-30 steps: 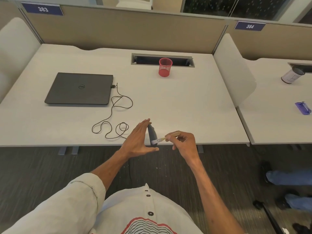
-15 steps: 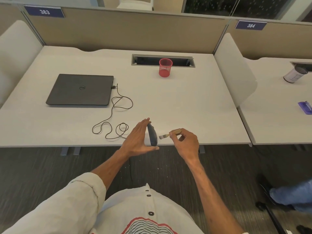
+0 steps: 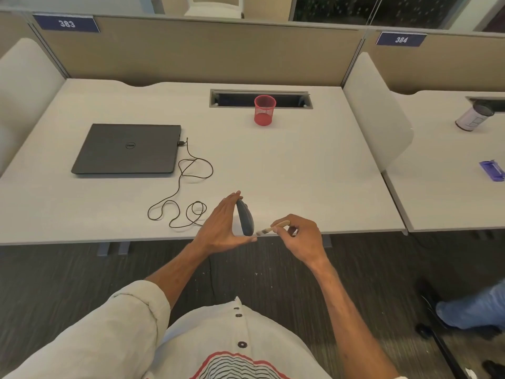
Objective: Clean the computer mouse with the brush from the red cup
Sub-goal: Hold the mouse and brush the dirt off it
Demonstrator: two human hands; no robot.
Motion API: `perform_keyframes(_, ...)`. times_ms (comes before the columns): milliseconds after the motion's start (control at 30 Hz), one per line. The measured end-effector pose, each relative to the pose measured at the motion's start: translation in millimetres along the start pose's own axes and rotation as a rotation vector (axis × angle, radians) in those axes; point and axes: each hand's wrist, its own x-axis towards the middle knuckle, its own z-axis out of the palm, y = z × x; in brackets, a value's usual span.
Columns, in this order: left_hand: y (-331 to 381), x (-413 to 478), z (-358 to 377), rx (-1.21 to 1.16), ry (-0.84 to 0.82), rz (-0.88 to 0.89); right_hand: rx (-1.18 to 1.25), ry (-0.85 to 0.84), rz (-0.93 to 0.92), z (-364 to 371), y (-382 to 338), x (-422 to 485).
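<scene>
Though near mouse (image 3: 245, 218), brush (image 3: 274, 228) — cable (image 3: 178, 187) aside.

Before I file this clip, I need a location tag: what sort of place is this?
Most likely a shared office: a fabric partition carrying numbered plates behind the desk, and a closed laptop on it.

Pale wood-grain desk (image 3: 300, 170), cable slot (image 3: 232, 106) cut near its back edge. Beige fabric partition (image 3: 205, 53) behind, carrying blue plates 383 (image 3: 66, 23) and 384 (image 3: 401, 39). White side divider (image 3: 374, 110) on the right, neighbouring desk (image 3: 442, 198) beyond it. Dark grey carpet (image 3: 68, 274) below. Dark glass (image 3: 333, 9) above the partition.
</scene>
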Motion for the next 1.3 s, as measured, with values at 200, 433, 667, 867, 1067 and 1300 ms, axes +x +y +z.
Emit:
perform_keyframes(200, -1, -1, 0, -0.013, -0.003, -0.003, 0.291, 0.056, 0.083, -4, -5, 3)
perform_keyframes(433, -3, -4, -2, -0.026, 0.017, -0.002, 0.324, 0.028, 0.187, 10, -1, 3)
perform_keyframes(667, -10, -8, -5, -0.001, 0.007, 0.013, 0.364, 0.123, 0.303, 20, -6, 5)
perform_keyframes(867, -8, -12, 0, -0.013, -0.011, 0.050, 1.233, -0.101, 0.601, 28, -23, 14)
perform_keyframes(1067, -6, -14, 3, -0.030, 0.003, 0.118, 1.410, -0.418, 0.774, 44, -30, 17)
perform_keyframes(1300, -6, -16, 6, -0.049, -0.010, 0.131, 1.481, -0.409, 0.823, 50, -32, 13)
